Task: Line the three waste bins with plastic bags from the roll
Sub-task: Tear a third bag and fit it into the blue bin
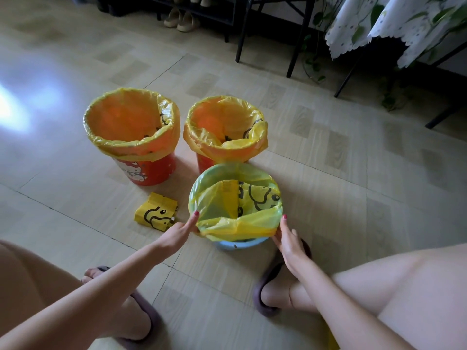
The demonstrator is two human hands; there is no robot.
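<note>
Because the thin yellow plastic bag must fold down over the rim to stay put, we hold it at both sides of the small pale blue waste bin, which stands on the pale tiled floor nearest our feet. Its near edge is already turned over the rim, though one flap droops inside. Our left hand and right hand each lie along the bin's side with fingers stretched out, touching the folded plastic; whether a thumb pinches it we cannot tell. Just left of the bin lies the flattened yellow roll of duck-printed bags. Beyond stand two red plastic bins, both already lined in yellow.
</note>
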